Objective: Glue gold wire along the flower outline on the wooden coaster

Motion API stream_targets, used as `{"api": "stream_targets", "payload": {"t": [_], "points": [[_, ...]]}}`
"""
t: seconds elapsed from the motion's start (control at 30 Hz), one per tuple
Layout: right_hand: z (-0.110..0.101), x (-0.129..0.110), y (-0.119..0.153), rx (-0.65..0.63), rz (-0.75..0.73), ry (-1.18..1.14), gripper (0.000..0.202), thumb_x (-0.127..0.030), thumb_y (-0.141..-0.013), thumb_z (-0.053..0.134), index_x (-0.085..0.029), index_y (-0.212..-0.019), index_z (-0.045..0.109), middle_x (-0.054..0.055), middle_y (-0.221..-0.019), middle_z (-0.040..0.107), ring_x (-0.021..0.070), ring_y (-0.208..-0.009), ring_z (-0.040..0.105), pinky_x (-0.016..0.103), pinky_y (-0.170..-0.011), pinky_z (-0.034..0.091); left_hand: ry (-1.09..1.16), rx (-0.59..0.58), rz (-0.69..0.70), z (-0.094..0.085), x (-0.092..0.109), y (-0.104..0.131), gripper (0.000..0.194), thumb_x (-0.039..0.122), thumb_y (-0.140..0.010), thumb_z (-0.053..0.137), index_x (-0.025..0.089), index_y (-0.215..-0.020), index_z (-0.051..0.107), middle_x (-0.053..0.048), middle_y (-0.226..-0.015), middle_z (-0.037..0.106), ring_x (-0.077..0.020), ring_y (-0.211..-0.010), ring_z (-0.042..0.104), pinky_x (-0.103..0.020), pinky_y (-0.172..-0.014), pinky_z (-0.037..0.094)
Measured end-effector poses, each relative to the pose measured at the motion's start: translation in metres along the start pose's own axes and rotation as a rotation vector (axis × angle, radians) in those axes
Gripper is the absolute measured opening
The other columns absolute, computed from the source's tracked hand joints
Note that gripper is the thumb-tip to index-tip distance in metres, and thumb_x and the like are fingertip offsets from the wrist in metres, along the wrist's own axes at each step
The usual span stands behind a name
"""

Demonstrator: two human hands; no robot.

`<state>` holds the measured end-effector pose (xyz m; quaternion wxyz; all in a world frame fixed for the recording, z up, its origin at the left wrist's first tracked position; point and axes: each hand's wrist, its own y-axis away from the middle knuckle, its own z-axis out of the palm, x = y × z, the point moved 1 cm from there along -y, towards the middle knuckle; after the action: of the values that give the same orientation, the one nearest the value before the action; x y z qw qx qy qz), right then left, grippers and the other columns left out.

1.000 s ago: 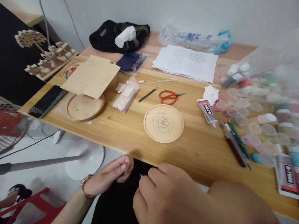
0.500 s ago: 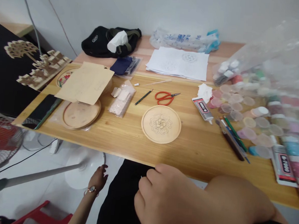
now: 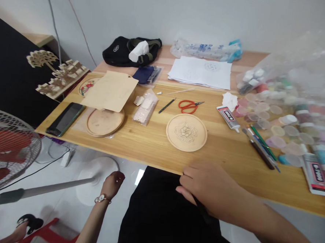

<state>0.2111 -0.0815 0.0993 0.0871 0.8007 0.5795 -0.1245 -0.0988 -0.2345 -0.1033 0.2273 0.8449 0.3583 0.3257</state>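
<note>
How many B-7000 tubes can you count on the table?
2: one tube right of the scissors, another tube toward the right end of the table; others may be hidden.

At the left edge of the frame, you have a standing fan [image 3: 9, 148] with a wire-mesh guard; its pole slants down to a round white base [image 3: 107, 167]. At lower left, note the red stool [image 3: 47, 235] and, beside it, a foot in a black shoe [image 3: 30, 221]. A white power strip [image 3: 66, 159] lies on the floor above these. At upper left, locate the wooden tree ornament [image 3: 42, 58] and, behind it, a grey cable [image 3: 52, 14] running down the pale wall [image 3: 213, 14]. At upper centre-left, you see a black waist bag [image 3: 114, 54] carrying a white, tissue-like wad [image 3: 138, 51]. Left of centre, a dark-screened phone [image 3: 66, 118] lies flat.
</note>
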Motion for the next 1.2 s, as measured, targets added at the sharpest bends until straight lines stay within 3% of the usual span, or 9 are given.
{"api": "stream_targets", "payload": {"t": [0.13, 0.27, 0.43, 0.5, 0.53, 0.63, 0.7, 1.2], "points": [[0.022, -0.001, 0.014, -0.012, 0.185, -0.151, 0.030, -0.025, -0.095, 0.048, -0.018, -0.070, 0.062, 0.000, -0.066, 0.063, 0.0122, -0.058, 0.052, 0.028, -0.054, 0.026, 0.334, 0.029, 0.089, -0.007, 0.020, 0.016, 0.025, 0.038, -0.093, 0.060, 0.014, -0.099, 0.062, -0.004, -0.099, 0.063, -0.0157, -0.088, 0.062, -0.035, -0.081, 0.054], [0.034, -0.012, 0.014, 0.148, 0.239, -0.368, 0.028, -0.030, -0.097, 0.046, -0.018, -0.080, 0.065, 0.000, -0.071, 0.065, 0.0117, -0.065, 0.058, 0.026, -0.060, 0.038, 0.805, 0.019, 0.259, -0.020, 0.072, 0.054, 0.035, 0.047, -0.072, 0.074, 0.017, -0.080, 0.058, 0.001, -0.081, 0.060, -0.0131, -0.081, 0.056, -0.028, -0.079, 0.048], [0.033, -0.038, 0.001, 0.561, 0.276, -0.537, 0.011, -0.020, -0.092, 0.054, -0.020, -0.094, 0.064, -0.001, -0.080, 0.067, 0.0090, -0.073, 0.061, 0.023, -0.066, 0.047, 1.210, -0.218, 0.427, -0.036, 0.152, 0.113, 0.034, 0.047, -0.064, 0.076, 0.018, -0.077, 0.064, 0.000, -0.075, 0.063, -0.0100, -0.067, 0.053, -0.026, -0.068, 0.047], [0.032, -0.047, -0.003, 0.707, 0.298, -0.542, 0.013, -0.018, -0.090, 0.057, -0.022, -0.099, 0.064, -0.001, -0.084, 0.067, 0.0091, -0.075, 0.062, 0.023, -0.068, 0.049, 1.307, -0.321, 0.461, -0.038, 0.173, 0.130, 0.029, 0.044, -0.066, 0.078, 0.018, -0.076, 0.069, 0.000, -0.072, 0.064, -0.0081, -0.063, 0.052, -0.023, -0.063, 0.046], [0.032, -0.051, -0.004, 0.752, 0.309, -0.554, 0.014, -0.018, -0.089, 0.058, -0.022, -0.101, 0.064, -0.001, -0.086, 0.068, 0.0096, -0.076, 0.063, 0.023, -0.069, 0.050, 1.432, -0.452, 0.468, -0.038, 0.179, 0.137, 0.023, 0.037, -0.067, 0.080, 0.017, -0.076, 0.071, 0.000, -0.071, 0.064, -0.0066, -0.061, 0.051, -0.021, -0.062, 0.045], [0.031, -0.059, -0.007, 0.820, 0.333, -0.636, 0.017, -0.019, -0.090, 0.057, -0.024, -0.103, 0.066, -0.001, -0.088, 0.069, 0.0110, -0.077, 0.065, 0.026, -0.069, 0.053, 1.594, -0.673, 0.451, -0.034, 0.186, 0.149, 0.015, 0.026, -0.071, 0.079, 0.015, -0.080, 0.075, 0.000, -0.071, 0.067, -0.0044, -0.060, 0.052, -0.017, -0.063, 0.046], [0.030, -0.064, -0.008, 0.843, 0.326, -0.667, 0.018, -0.018, -0.091, 0.056, -0.025, -0.104, 0.067, -0.001, -0.087, 0.070, 0.0110, -0.076, 0.066, 0.026, -0.068, 0.054, 1.609, -0.707, 0.431, -0.032, 0.185, 0.151, 0.015, 0.025, -0.072, 0.079, 0.014, -0.083, 0.076, -0.001, -0.073, 0.068, -0.0046, -0.061, 0.054, -0.017, -0.065, 0.047], [0.036, -0.071, -0.012, 0.834, 0.220, -0.703, 0.025, -0.013, -0.090, 0.055, -0.025, -0.108, 0.068, -0.001, -0.088, 0.070, 0.0103, -0.081, 0.065, 0.026, -0.072, 0.054, 1.565, -0.655, 0.396, -0.025, 0.179, 0.145, 0.021, 0.025, -0.067, 0.081, 0.014, -0.065, 0.064, 0.005, -0.058, 0.055, -0.0040, -0.058, 0.049, -0.016, -0.062, 0.044]]}}
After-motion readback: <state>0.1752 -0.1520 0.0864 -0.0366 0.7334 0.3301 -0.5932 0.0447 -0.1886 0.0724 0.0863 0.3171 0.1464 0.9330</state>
